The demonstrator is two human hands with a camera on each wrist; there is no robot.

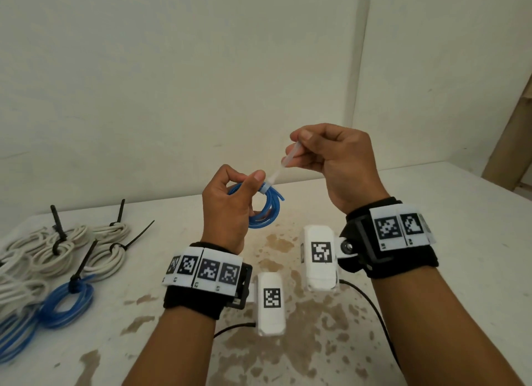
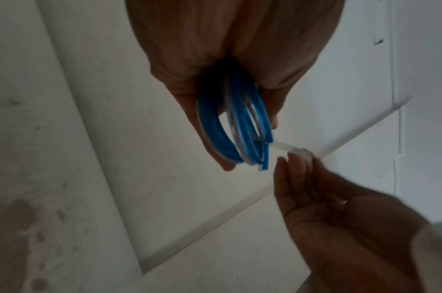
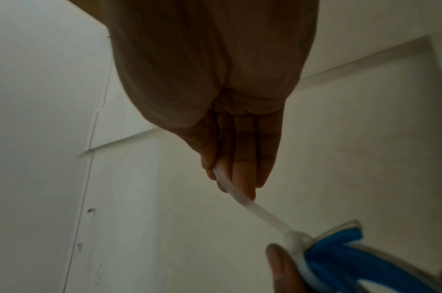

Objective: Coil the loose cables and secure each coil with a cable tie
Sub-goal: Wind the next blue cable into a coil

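Note:
A small blue cable coil [image 1: 266,210] is held above the table by my left hand [image 1: 230,210], thumb pressed at its top by the tie's head. A white cable tie [image 1: 277,171] loops round the coil and its tail runs up and right into my right hand [image 1: 325,155], which pinches it between thumb and fingers. In the left wrist view the blue coil [image 2: 242,126] sits between my fingers, with the tie [image 2: 285,147] stretched towards the other hand. The right wrist view shows the tie tail [image 3: 245,200] pulled taut from the tie's head [image 3: 294,238] on the coil [image 3: 340,249].
Several white cable coils [image 1: 66,250] bound with black ties lie at the table's left, with blue coils [image 1: 67,302] in front of them. The white table [image 1: 431,190] is stained brown in the middle and ends at a wall behind.

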